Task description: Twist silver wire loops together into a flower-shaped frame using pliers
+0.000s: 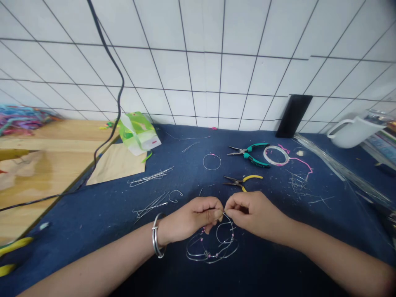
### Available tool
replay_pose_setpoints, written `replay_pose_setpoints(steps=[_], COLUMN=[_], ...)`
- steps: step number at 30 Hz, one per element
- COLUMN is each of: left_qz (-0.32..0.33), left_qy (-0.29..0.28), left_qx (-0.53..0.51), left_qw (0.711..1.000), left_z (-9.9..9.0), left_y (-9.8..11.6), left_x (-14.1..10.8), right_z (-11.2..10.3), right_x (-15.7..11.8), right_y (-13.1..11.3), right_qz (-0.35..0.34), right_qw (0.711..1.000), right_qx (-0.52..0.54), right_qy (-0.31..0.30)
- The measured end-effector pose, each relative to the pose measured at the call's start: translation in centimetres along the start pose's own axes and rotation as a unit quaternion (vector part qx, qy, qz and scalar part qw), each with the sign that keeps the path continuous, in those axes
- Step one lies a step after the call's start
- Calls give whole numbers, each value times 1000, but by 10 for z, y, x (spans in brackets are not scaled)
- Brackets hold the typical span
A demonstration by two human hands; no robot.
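1. Wirework (209,256) with pink beads spread in loops just on the near side of the fingers of the left hand (194,218) and right hand (252,211).
2. The left thumb and forefinger were closed on its upper wire.
3. The right fingertips pinched that wire just beside them.
4. Yellow-handled pliers (236,182) lay just beyond the right fingers, teal-handled pliers (246,151) farther off.
5. A wire ring (212,169) lay straight beyond the left fingertips.

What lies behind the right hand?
Yellow-handled pliers lie just beyond the right hand. The hand covers the end of their nearer handle, and anything else directly beneath it can't be seen.
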State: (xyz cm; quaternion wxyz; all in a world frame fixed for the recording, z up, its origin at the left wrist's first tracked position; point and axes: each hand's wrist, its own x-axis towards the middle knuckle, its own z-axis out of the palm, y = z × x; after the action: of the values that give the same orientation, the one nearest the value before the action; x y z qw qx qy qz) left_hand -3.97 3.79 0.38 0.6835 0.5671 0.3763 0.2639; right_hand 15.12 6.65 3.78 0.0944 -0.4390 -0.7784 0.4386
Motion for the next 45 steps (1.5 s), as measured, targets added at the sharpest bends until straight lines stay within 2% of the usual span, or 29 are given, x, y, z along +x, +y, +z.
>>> replay_pose_setpoints(steps=[8, 14, 19, 34, 45], left_qz=[3, -2, -1, 16, 26], left_qy=[13, 28, 33, 13, -23], left_qx=[-35, -54, -51, -118, -164], left_qw=[999, 998, 998, 993, 986], left_z=[-3, -3, -4, -3, -6], left_y=[-7, -10, -10, -10, -15], left_x=[3, 2, 2, 3, 2], right_z=[-3, -1, 0, 5, 4], right_x=[3, 2, 1, 2, -1], right_y=[2, 1, 4, 8, 6], right_qz=[20, -7, -34, -72, -135], right_qw=[999, 999, 998, 996, 989], right_qx=[33, 26, 14, -14, -37], right_qy=[14, 46, 42, 41, 50])
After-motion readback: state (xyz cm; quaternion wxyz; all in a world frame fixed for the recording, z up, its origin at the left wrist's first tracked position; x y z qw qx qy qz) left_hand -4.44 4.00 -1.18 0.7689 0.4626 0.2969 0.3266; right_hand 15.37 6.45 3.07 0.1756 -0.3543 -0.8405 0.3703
